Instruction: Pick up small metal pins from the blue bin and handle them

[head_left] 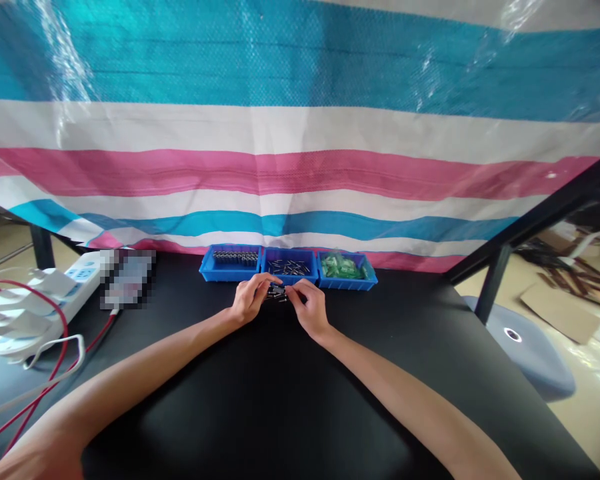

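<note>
My left hand [249, 298] and my right hand [310, 307] meet just in front of the blue bins. Between their fingertips is a small metal part [278, 289], too small to make out its exact kind. Both hands are closed in a pinch at its two sides. A few screw-like pieces [282, 299] show just below it; whether they lie on the table or are held is unclear. Behind stand a bin of lined-up metal cylinders [235, 257], a bin of loose screw-like pieces [293, 268] and a bin of green plastic packets [341, 267].
The black table [260, 400] spans the foreground. At left lie a white power strip [83, 273] with plugs, red and white cables [63, 320] and a blurred-out device [127, 280]. A striped tarp [300, 173] hangs behind; a grey stool [530, 353] stands at right.
</note>
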{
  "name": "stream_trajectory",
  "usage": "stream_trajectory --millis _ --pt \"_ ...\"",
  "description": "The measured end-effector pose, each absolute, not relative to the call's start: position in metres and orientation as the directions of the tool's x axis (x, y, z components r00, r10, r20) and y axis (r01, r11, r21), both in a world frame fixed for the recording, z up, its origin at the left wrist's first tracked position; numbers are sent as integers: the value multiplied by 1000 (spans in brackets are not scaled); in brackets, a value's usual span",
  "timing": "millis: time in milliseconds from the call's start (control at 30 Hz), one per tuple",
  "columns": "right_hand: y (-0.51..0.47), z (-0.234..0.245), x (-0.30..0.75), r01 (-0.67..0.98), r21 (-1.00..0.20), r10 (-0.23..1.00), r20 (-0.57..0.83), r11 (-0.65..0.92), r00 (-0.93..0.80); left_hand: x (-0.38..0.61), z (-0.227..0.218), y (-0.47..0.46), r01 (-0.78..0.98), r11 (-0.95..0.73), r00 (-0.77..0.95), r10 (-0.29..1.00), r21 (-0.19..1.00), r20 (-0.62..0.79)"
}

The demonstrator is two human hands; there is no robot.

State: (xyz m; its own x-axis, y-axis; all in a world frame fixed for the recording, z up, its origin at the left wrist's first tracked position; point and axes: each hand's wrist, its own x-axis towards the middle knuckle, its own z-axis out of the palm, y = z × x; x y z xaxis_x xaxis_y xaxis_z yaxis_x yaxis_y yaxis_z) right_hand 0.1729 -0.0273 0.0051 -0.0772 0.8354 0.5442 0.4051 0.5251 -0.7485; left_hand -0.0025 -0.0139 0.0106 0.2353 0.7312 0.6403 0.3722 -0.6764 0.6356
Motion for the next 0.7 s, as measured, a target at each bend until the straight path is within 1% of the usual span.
stream_trajectory --millis 100,200,467,567,700 --pt "-27 5 173 399 -750 834 547 528 -76 -3 10 -14 360 -664 228 744 655 628" --pt "-28 6 174 388 -752 834 545 533 -88 -5 7 -12 371 -670 255 739 643 623" --pt "-30 4 174 479 -671 799 589 566 -120 -7 -2 -6 379 -731 263 674 568 691" --pt "-30 3 173 468 -674 797 592 572 -120 -7 -1 -6 398 -740 279 661 543 696" --pt "-29 1 173 452 -686 798 593 570 -106 -6 2 -6 440 -760 298 627 479 720"
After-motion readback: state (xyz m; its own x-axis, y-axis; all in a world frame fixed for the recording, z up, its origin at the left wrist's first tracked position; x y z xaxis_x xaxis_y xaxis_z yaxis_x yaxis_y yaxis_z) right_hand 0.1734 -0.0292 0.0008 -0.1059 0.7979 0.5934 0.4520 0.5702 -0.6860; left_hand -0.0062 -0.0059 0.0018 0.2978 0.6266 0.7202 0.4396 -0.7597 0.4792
